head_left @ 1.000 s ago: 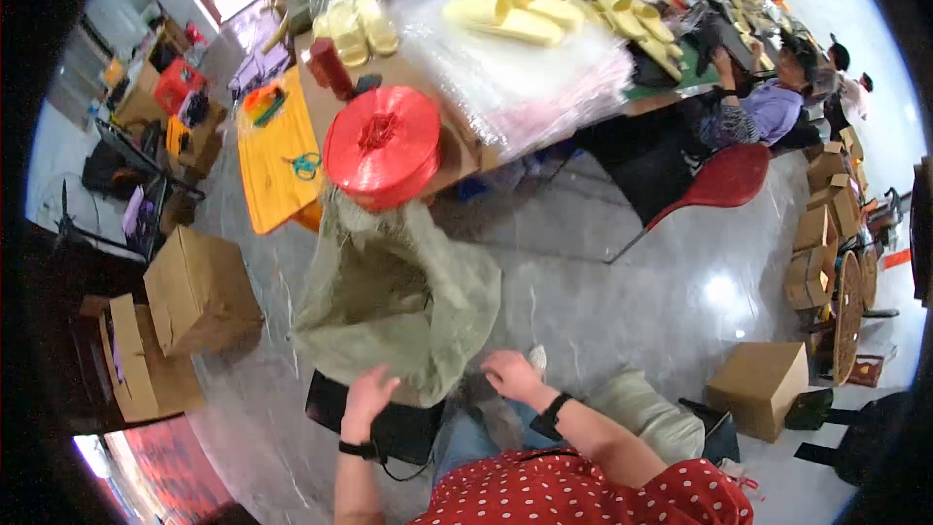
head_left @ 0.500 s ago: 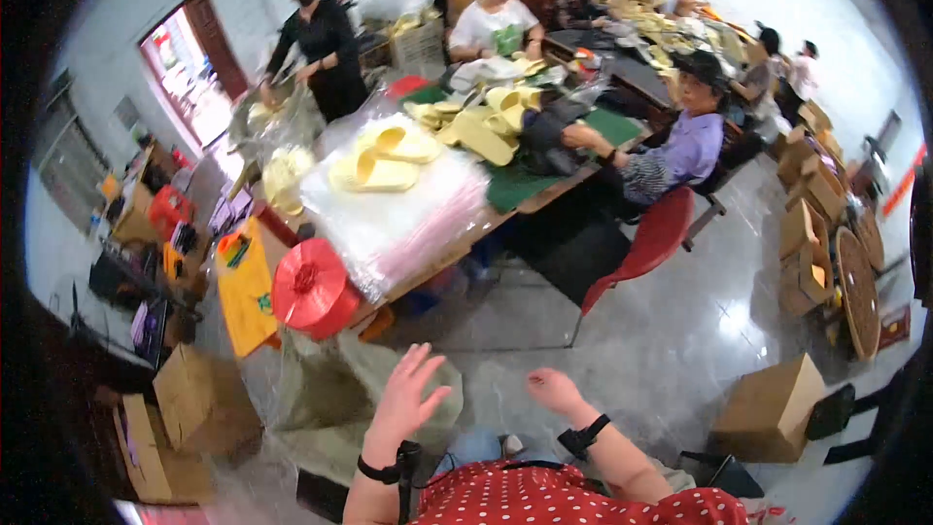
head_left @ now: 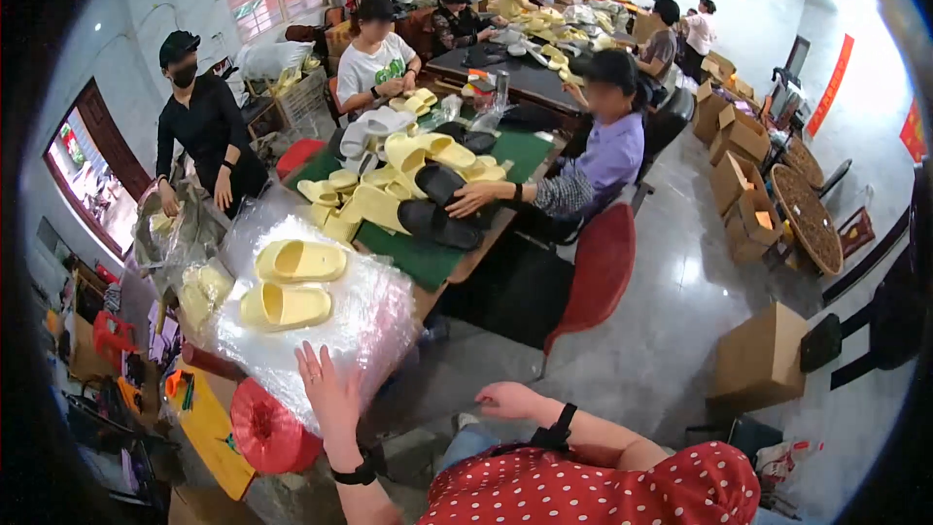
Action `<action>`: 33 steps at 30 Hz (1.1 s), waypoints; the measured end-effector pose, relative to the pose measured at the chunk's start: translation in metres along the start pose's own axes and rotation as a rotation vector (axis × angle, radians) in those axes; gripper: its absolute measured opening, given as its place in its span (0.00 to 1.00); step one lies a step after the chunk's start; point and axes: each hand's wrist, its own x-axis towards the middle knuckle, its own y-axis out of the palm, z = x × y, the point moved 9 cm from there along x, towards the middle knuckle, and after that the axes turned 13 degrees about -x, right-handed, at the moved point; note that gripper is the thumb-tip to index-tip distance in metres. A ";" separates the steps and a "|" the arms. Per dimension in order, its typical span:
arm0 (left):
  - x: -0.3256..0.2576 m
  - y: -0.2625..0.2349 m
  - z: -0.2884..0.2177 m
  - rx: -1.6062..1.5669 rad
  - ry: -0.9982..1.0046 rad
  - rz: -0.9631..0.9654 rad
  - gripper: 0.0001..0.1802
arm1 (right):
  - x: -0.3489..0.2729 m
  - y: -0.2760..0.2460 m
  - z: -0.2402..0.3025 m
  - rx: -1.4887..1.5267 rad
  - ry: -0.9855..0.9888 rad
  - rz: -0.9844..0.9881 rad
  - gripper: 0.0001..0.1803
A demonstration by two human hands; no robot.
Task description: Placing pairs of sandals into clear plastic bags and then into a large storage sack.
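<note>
Busy workshop, long table (head_left: 457, 267) running toward 1 o'clock, coworkers sorting slippers. Left hand (head_left: 330, 394) at 7 o'clock, fingers spread flat, touching edge of clear plastic bag stack (head_left: 335, 331). Pair of yellow slippers (head_left: 290, 282) sits on top. Right hand (head_left: 507, 399) at 6 o'clock, loose, empty. Red twine spool (head_left: 260, 428) just beside left wrist.

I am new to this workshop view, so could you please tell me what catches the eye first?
A pair of pale yellow slippers lies on a heap of clear plastic bags at the near left end of the long table, with the left hand raised open beside it. Below sits a red spool; the right hand hangs apart.
</note>
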 end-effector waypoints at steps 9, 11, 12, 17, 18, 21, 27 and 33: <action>0.017 0.044 0.078 0.127 -0.299 0.038 0.44 | 0.120 -0.105 0.049 0.165 -0.114 -0.203 0.13; 0.022 0.049 0.079 0.114 -0.303 0.035 0.44 | 0.147 -0.124 0.061 0.307 -0.182 -0.225 0.11; 0.025 0.048 0.075 0.096 -0.287 0.033 0.43 | 0.161 -0.130 0.068 0.311 -0.199 -0.204 0.11; 0.024 0.049 0.079 0.063 -0.355 0.071 0.43 | 0.220 -0.181 0.138 0.319 -0.468 -0.201 0.10; 0.023 0.048 0.079 0.072 -0.363 0.061 0.43 | 0.232 -0.187 0.147 0.322 -0.482 -0.196 0.10; 0.021 0.050 0.080 0.058 -0.382 0.090 0.42 | 0.265 -0.197 0.172 0.206 -0.568 -0.271 0.11; 0.024 0.045 0.073 0.027 -0.366 0.045 0.41 | 0.338 -0.187 0.184 -0.205 -0.382 -0.392 0.31; 0.014 0.039 0.083 0.037 -0.410 0.048 0.41 | 0.381 -0.140 0.208 -0.444 -0.314 -0.210 0.37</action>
